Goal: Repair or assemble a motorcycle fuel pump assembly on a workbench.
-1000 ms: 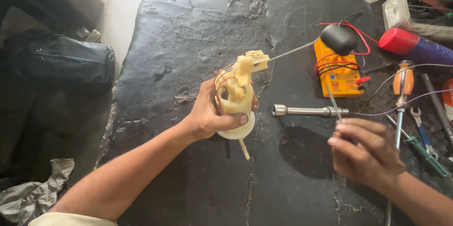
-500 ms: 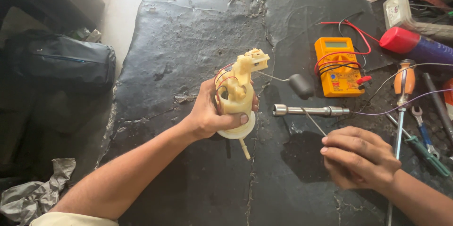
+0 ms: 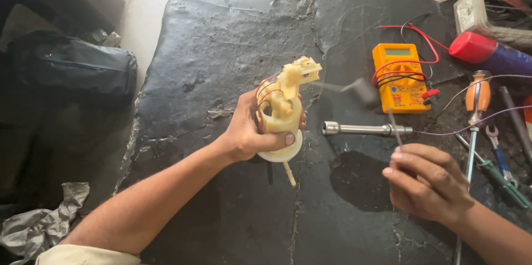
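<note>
My left hand (image 3: pixel 244 132) is wrapped around a cream plastic pump-like assembly (image 3: pixel 285 104) with red wires, held upright above a dark cracked floor. A thin wire arm runs right from its top to a dark float (image 3: pixel 363 90), which is blurred with motion. My right hand (image 3: pixel 426 184) is at the lower right, its fingers closed on a thin metal rod (image 3: pixel 392 124) that points up toward the float. The rod's lower end is hidden in my hand.
An orange multimeter (image 3: pixel 400 76) with red and black leads lies at right. A steel socket bar (image 3: pixel 366 129), an orange-handled screwdriver (image 3: pixel 477 96), wrenches (image 3: pixel 499 160), a red-capped can (image 3: pixel 476 48) and a white tray (image 3: pixel 487 4) are nearby. A black bag (image 3: pixel 72 71) sits at left.
The float on its wire arm has swung down from beside the multimeter's top to its lower left. My right hand shifted slightly with the rod. My left hand stayed put.
</note>
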